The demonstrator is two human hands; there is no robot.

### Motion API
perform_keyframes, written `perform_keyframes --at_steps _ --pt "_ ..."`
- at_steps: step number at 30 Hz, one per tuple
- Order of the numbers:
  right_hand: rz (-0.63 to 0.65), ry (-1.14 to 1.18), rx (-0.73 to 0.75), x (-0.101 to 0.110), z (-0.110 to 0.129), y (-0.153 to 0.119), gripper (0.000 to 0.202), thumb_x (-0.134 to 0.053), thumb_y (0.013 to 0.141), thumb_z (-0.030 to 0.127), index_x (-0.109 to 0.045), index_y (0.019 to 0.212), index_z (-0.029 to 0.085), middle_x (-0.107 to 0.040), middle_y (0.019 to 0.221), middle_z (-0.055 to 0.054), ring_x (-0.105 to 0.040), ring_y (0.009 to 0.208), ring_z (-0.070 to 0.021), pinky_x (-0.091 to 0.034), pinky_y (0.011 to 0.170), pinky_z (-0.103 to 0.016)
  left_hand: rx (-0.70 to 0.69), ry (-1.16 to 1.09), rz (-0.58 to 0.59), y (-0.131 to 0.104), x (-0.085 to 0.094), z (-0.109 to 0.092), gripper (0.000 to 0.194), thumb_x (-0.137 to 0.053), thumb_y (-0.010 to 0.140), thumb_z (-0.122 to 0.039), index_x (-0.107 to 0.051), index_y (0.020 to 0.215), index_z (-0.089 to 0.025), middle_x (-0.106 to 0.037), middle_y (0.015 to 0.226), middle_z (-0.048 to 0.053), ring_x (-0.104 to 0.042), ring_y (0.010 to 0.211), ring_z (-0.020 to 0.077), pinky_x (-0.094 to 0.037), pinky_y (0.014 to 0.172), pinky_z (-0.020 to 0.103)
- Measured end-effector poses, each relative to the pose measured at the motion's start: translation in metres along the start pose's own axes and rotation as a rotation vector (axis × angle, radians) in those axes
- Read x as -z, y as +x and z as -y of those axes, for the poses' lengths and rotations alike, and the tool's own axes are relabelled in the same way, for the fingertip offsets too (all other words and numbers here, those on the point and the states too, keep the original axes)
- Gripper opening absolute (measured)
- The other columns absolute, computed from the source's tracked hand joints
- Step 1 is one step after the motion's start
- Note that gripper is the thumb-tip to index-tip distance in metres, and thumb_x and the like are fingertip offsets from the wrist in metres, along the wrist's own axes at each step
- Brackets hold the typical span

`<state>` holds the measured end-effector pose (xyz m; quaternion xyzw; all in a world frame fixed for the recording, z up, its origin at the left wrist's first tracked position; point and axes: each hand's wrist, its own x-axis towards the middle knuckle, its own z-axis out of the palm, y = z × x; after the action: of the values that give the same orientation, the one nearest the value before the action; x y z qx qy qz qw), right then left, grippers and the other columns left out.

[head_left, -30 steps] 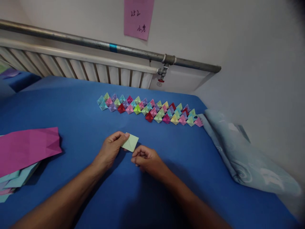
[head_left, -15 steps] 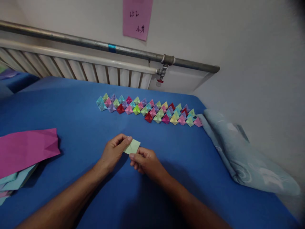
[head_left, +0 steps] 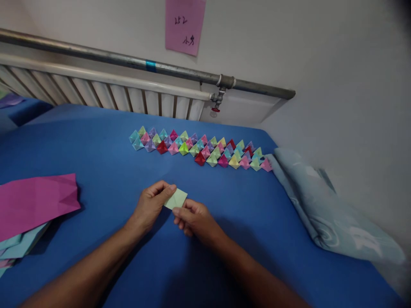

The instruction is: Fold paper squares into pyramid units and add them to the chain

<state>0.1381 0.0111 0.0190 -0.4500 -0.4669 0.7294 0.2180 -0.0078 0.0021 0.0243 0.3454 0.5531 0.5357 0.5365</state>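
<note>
A small square of pale green folded paper is held above the blue surface. My left hand pinches its left side, thumb on top. At the lower right edge, my right hand grips the same paper between thumb and fingers, the other fingers curled beneath. Faint crease lines show on the paper's face. Beyond my hands, several small folded-paper pieces in many colours stand in close rows.
To the left lies a stack of coloured paper with a magenta sheet on top. A folded pale blue cloth rests along the right edge. Behind are a white radiator, a metal pipe and a pink note on the wall.
Both hands and the green paper have shifted very slightly left and down in the picture. The grip of each hand looks the same.
</note>
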Motion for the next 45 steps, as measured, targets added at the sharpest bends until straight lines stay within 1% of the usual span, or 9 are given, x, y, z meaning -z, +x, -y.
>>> perform_keyframes --at_steps 6,10,14,20,26,32,35,40,45 --pt "0.042 0.025 0.029 0.004 0.003 -0.002 0.021 -0.064 0.075 0.037 -0.056 0.071 0.018 -0.058 0.06 0.004 -0.046 0.045 -0.0054 -0.032 0.04 -0.018 -0.001 -0.049 0.025 0.001 0.0 -0.001 0.035 -0.075 0.069 -0.047 -0.06 0.06 -0.018 -0.055 0.054 -0.004 -0.044 0.051 0.0085 -0.034 0.052 0.023" --pt "-0.065 0.023 0.12 0.009 0.006 0.0 0.023 -0.066 0.075 0.041 -0.057 0.077 0.019 -0.057 0.059 0.006 -0.043 0.04 -0.0041 -0.03 0.04 -0.019 0.003 -0.01 0.055 0.0 0.001 0.001 0.035 -0.076 0.069 -0.049 -0.062 0.061 -0.017 -0.055 0.054 -0.004 -0.044 0.05 0.0083 -0.033 0.05 0.022" --pt "-0.12 0.072 0.157 0.013 0.002 0.006 0.029 -0.068 0.072 0.044 -0.056 0.07 0.018 -0.052 0.053 0.007 -0.039 0.039 -0.0039 -0.028 0.041 -0.019 0.07 0.012 0.135 0.001 0.001 0.002 0.037 -0.076 0.07 -0.051 -0.062 0.064 -0.016 -0.057 0.054 -0.003 -0.046 0.05 0.0081 -0.033 0.05 0.022" --pt "-0.201 0.176 0.193 0.017 -0.005 0.012 0.033 -0.07 0.071 0.047 -0.056 0.07 0.017 -0.051 0.053 0.007 -0.037 0.04 -0.0039 -0.026 0.039 -0.019 0.144 -0.007 0.286 0.006 0.007 -0.003 0.04 -0.074 0.07 -0.054 -0.068 0.073 -0.015 -0.064 0.064 0.001 -0.056 0.059 0.0113 -0.045 0.057 0.025" --pt "-0.221 0.1 0.2 0.022 -0.007 0.017 0.028 -0.068 0.071 0.041 -0.057 0.085 0.019 -0.053 0.054 0.008 -0.038 0.04 -0.006 -0.027 0.039 -0.02 0.224 0.08 0.232 0.009 0.009 -0.007 0.039 -0.078 0.061 -0.05 -0.064 0.067 -0.015 -0.061 0.054 0.0 -0.054 0.05 0.0104 -0.044 0.054 0.025" --pt "-0.258 -0.281 0.412 0.026 -0.01 0.017 0.017 -0.058 0.078 0.028 -0.06 0.094 0.021 -0.047 0.057 0.008 -0.043 0.051 -0.0088 -0.034 0.051 -0.021 0.229 0.24 0.254 0.012 0.014 -0.005 0.035 -0.073 0.062 -0.048 -0.06 0.065 -0.016 -0.056 0.05 -0.002 -0.049 0.046 0.0089 -0.039 0.047 0.023" --pt "-0.266 -0.563 0.474 0.027 -0.011 0.014 0.015 -0.054 0.084 0.024 -0.065 0.094 0.022 -0.055 0.064 0.005 -0.048 0.057 -0.0104 -0.037 0.056 -0.023 0.202 0.329 0.257 0.013 0.016 -0.001 0.029 -0.066 0.067 -0.044 -0.061 0.072 -0.016 -0.054 0.052 -0.004 -0.049 0.046 0.0094 -0.038 0.045 0.023" --pt "-0.239 -0.928 0.536 0.025 -0.011 0.011 0.025 -0.05 0.089 0.015 -0.069 0.104 0.021 -0.069 0.092 -0.004 -0.062 0.083 -0.0153 -0.045 0.077 -0.027 0.186 0.565 0.256 0.012 0.016 0.004 0.019 -0.057 0.075 -0.031 -0.062 0.087 -0.017 -0.053 0.057 -0.005 -0.052 0.049 0.0125 -0.035 0.042 0.022" --pt "-0.225 -1.285 0.505 0.021 -0.011 0.007 0.027 -0.05 0.091 0.016 -0.069 0.11 0.02 -0.068 0.09 -0.006 -0.061 0.082 -0.0173 -0.044 0.073 -0.027 -0.018 0.983 0.243 0.009 0.014 0.005 0.021 -0.054 0.082 -0.023 -0.066 0.098 -0.018 -0.061 0.063 -0.002 -0.057 0.056 0.0151 -0.04 0.055 0.026"
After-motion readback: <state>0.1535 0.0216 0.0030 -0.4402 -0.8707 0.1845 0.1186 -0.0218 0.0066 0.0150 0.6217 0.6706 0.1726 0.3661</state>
